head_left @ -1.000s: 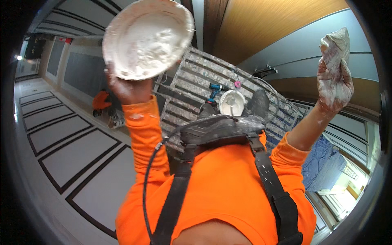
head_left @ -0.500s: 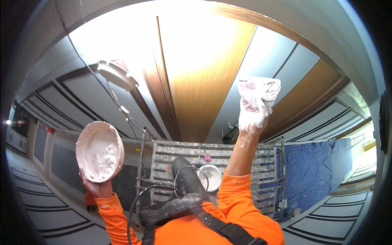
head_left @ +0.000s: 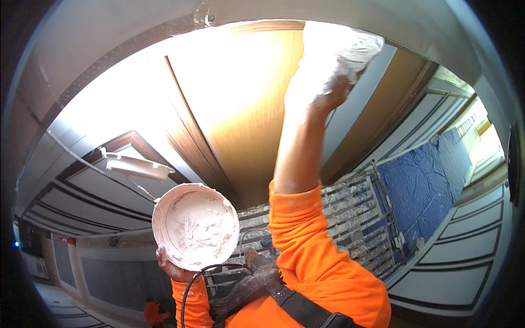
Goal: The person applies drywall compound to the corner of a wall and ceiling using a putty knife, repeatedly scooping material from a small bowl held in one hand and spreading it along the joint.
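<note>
My left hand (head_left: 176, 264) grips the underside and near edge of a round, pale tub (head_left: 159, 224). Thick white plaster (head_left: 205, 221) coats its inside, and the tub tilts so that its mouth faces up. Stretched far forward and up, my right hand (head_left: 334, 82) is smeared white, and its fingers are mostly hidden by glare and plaster. It is closed on a crumpled, plaster-caked cloth (head_left: 358, 46), which overlaps the curved edge overhead in the picture. Whether the cloth touches that edge I cannot tell.
A white lamp (head_left: 139, 166) hangs left of the tub. Below me is a slatted scaffold platform (head_left: 355, 210), with blue sheeting (head_left: 418, 180) beyond it at right. Wooden panelling (head_left: 254, 109) stands ahead. A black cable (head_left: 219, 266) loops by my waist. Someone in orange (head_left: 156, 312) is at lower left.
My right hand has moved up and forward with the cloth to the overhead edge. The tub has come right, nearer my middle. The white bucket on the platform is now hidden.
</note>
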